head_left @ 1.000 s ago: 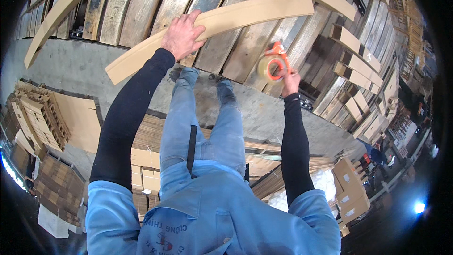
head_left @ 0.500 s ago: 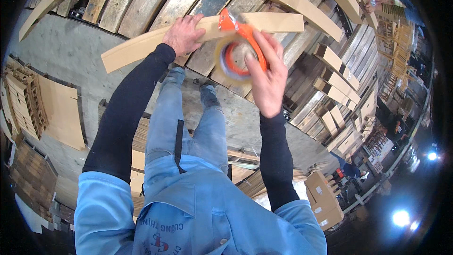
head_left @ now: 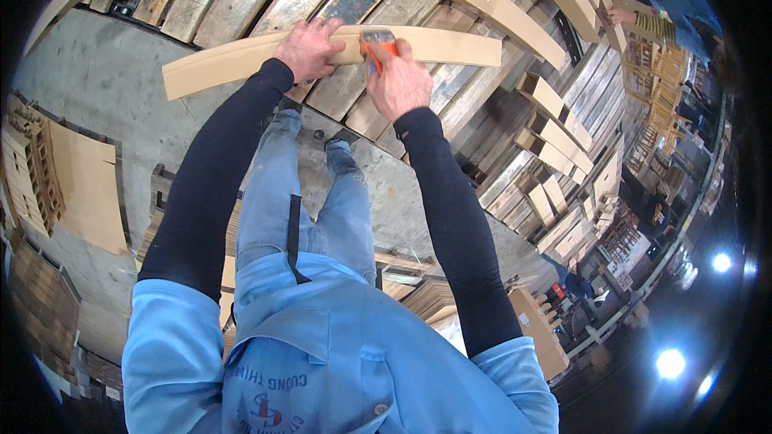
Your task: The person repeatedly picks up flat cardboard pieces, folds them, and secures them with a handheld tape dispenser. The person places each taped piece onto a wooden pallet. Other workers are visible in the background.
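A long tan cardboard strip [head_left: 217,64], folded lengthwise, lies across wooden slats in front of me. My left hand [head_left: 310,50] grips it near its middle, fingers bent over the far edge. Just to the right, my right hand [head_left: 400,84] is closed around an orange tape dispenser [head_left: 378,50]. The dispenser's metal head rests against the strip, close to my left fingers. Its tape roll is mostly hidden behind my right hand.
More cardboard strips [head_left: 474,4] lie on the slatted wooden platform [head_left: 241,4] beyond. Short open cardboard pieces [head_left: 555,141] stand at the right. A co-worker's hand [head_left: 619,16] holds cardboard at the far right. Stacked cardboard sheets [head_left: 84,181] lie on the left floor.
My right hand has brought the tape dispenser left and down onto the strip, from a raised position with the roll in sight. My left hand keeps its grip on the strip.
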Available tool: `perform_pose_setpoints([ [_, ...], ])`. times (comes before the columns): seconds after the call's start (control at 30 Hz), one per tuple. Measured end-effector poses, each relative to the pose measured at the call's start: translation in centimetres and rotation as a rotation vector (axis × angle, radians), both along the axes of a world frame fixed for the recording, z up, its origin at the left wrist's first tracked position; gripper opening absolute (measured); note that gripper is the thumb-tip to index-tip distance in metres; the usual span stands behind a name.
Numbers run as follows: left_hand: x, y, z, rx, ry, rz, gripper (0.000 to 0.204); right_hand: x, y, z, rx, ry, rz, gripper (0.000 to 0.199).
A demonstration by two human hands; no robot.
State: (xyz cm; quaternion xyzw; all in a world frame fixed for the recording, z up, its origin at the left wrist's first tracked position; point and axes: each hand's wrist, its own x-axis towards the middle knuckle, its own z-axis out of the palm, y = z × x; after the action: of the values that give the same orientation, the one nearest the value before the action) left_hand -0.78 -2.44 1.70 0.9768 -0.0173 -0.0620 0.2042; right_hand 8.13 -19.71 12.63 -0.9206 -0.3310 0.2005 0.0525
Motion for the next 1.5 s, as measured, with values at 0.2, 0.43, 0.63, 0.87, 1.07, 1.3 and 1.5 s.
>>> perform_pose_setpoints([
  [0.2,0.9,0.0,0.6,0.012,0.095,0.001,0.036,-5.3,-5.5,-0.3,-0.003,0.008,-0.073,0.052],
  [0.43,1.8,-2.2,-0.1,0.128,-0.292,-0.213,0.037,-6.9,-6.4,-3.6,0.106,-0.045,-0.143,0.055],
  [0.63,5.2,-3.2,0.0,-0.033,0.107,-0.134,0.059,-6.5,-5.5,-2.4,0.089,0.025,-0.201,0.053],
  [0.87,2.7,0.6,-1.9,-0.631,0.403,0.018,0.080,-4.8,-3.9,-1.9,0.186,-0.044,-0.090,0.045],
  [1.07,-1.4,-5.3,-0.3,-0.048,0.021,0.215,0.074,-4.0,-3.1,-1.9,0.148,-0.031,-0.077,0.047],
  [1.3,-1.0,-4.6,-0.9,0.005,-0.025,0.177,0.062,-5.9,-5.7,-0.8,0.123,0.044,-0.070,0.054],
  [1.5,1.2,-2.5,-0.3,-0.165,0.121,0.089,0.055,-8.3,-9.6,-2.0,0.153,0.050,-0.104,0.058],
])
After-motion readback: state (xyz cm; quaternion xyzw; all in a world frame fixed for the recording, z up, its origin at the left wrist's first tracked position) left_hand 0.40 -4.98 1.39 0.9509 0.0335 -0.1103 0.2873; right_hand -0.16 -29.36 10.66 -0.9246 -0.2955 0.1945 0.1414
